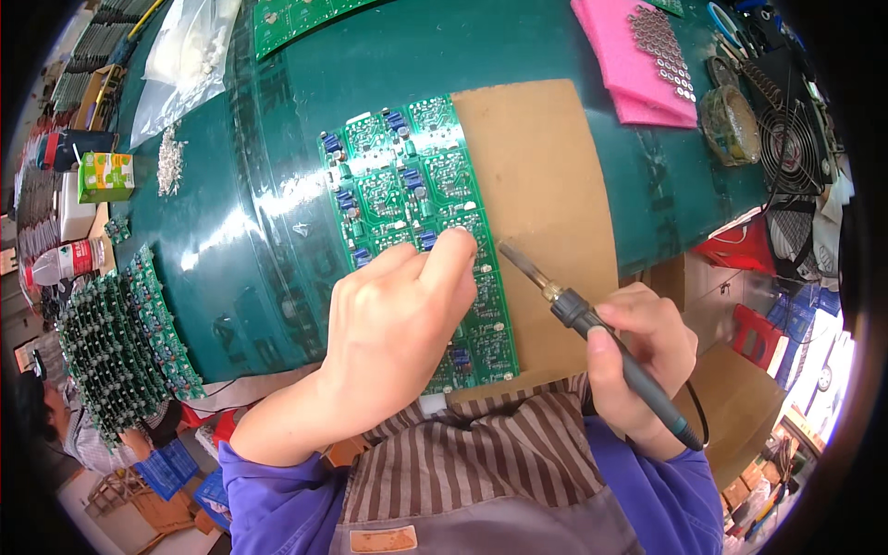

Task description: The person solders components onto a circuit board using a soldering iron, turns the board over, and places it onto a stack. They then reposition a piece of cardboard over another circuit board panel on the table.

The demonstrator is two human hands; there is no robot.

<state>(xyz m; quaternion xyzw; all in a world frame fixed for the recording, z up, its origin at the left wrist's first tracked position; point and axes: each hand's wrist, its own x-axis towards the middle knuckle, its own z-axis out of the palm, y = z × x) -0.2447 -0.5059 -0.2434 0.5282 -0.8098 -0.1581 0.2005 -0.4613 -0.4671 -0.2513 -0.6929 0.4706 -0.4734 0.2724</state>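
Note:
A green circuit board panel (381, 190) with blue, black and white components lies in front of me, partly over a brown cardboard sheet (541, 157). My left hand (393, 310) is closed above the panel, thumb and forefinger pinched near its right-hand column. What the fingertips hold, if anything, is hidden, and the hand covers part of the panel. My right hand (647, 347) grips a soldering iron (638, 384) by its dark handle. The iron's tip points up and left, over the cardboard just beside the panel's right edge, seemingly apart from it.
Left on the green mat (277, 120) are a plastic bag of white parts (190, 69), loose white connectors (170, 162) and rows of assembled boards (111, 342). At the right are pink foam (629, 74) bearing metal parts, a tape roll (731, 125) and a fan (791, 153). Another person (102, 439) sits lower left.

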